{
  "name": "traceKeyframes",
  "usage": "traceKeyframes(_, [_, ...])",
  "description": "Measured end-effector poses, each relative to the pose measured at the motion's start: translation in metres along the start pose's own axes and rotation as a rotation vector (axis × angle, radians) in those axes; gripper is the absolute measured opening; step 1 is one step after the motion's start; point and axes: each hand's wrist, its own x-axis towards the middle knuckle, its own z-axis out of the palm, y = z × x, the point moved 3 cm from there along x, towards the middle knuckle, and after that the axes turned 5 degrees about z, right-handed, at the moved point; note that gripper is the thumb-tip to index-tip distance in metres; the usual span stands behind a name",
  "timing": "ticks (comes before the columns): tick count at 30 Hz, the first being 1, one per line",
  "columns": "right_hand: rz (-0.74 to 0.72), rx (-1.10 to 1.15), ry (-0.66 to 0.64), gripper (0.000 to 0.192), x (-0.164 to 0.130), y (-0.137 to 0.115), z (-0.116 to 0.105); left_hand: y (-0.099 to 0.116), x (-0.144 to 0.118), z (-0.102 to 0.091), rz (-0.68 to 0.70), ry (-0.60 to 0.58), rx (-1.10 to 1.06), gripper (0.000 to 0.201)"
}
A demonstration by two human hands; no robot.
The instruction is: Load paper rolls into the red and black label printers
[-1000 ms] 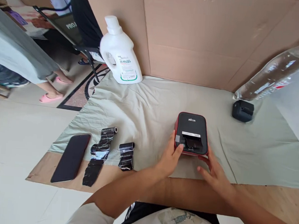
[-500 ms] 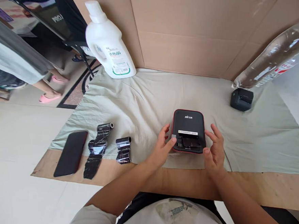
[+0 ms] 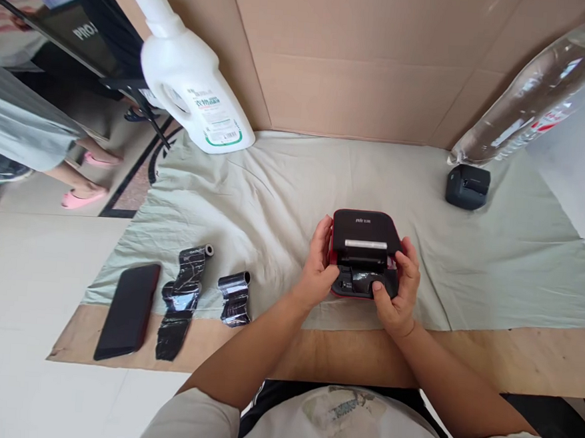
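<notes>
Two hands on the small printer (image 3: 365,253), which sits mid-cloth (image 3: 274,198). Left hand (image 3: 319,269) clamps its left side, right hand (image 3: 400,286) grips the right front corner, thumb on the front edge. Lid looks raised, compartment open; judging by that, opening is done while loading or closing is left. Two black ribbon rolls (image 3: 234,298) (image 3: 179,298) lie apart to the left, untouched, next to a phone (image 3: 126,311). Detergent bottle (image 3: 189,82) at back left, small black box (image 3: 467,186) and water bottle (image 3: 542,89) at back right. Inside of compartment too dark to read; water bottle cut off at frame edge; another person's legs (image 3: 80,171) partly visible at left
</notes>
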Motion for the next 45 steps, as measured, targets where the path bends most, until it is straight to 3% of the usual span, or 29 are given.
traceKeyframes(3, [-0.021, 0.059, -0.009, 0.07, -0.001, 0.003, 0.003, -0.007, -0.003, -0.001, 0.012, 0.004, -0.009, 0.086])
traceKeyframes(8, [-0.077, 0.149, 0.023, 0.056, 0.001, 0.006, 0.004, -0.027, -0.006, -0.01, 0.137, -0.068, 0.021, 0.064])
traceKeyframes(12, [-0.208, 0.286, 0.091, 0.048, 0.005, 0.009, 0.004, -0.036, -0.006, -0.014, 0.24, -0.067, 0.069, 0.06])
traceKeyframes(15, [-0.282, 0.356, 0.136, 0.042, 0.007, 0.011, 0.007, -0.03, -0.005, -0.017, 0.278, 0.018, 0.127, 0.051])
traceKeyframes(19, [-0.328, 0.374, 0.175, 0.042, 0.009, 0.015, 0.01, 0.002, 0.001, -0.017, 0.369, 0.167, 0.345, 0.03])
traceKeyframes(21, [-0.347, 0.364, 0.179, 0.044, 0.01, 0.017, 0.01, 0.023, 0.014, -0.007, 0.372, 0.047, 0.521, 0.025])
traceKeyframes(24, [-0.366, 0.354, 0.177, 0.044, 0.01, 0.021, 0.011, 0.042, 0.039, 0.019, 0.258, -0.337, 0.919, 0.028])
traceKeyframes(27, [-0.377, 0.354, 0.178, 0.044, 0.01, 0.022, 0.011, 0.045, 0.059, 0.042, 0.081, -0.673, 1.285, 0.023])
traceKeyframes(30, [-0.382, 0.348, 0.18, 0.044, 0.01, 0.022, 0.011, 0.041, 0.068, 0.052, -0.009, -0.77, 1.428, 0.018])
traceKeyframes(35, [-0.4, 0.337, 0.206, 0.044, 0.011, 0.022, 0.011, 0.038, 0.068, 0.044, 0.089, -0.633, 1.32, 0.021])
traceKeyframes(41, [-0.417, 0.352, 0.216, 0.045, 0.013, 0.022, 0.012, 0.044, 0.047, 0.029, 0.186, -0.483, 0.862, 0.029])
traceKeyframes(43, [-0.411, 0.359, 0.207, 0.045, 0.013, 0.021, 0.012, 0.052, 0.035, 0.013, 0.205, -0.391, 0.634, 0.028])
traceKeyframes(45, [-0.406, 0.365, 0.204, 0.044, 0.013, 0.02, 0.012, 0.059, 0.026, -0.018, 0.187, -0.28, 0.438, 0.03])
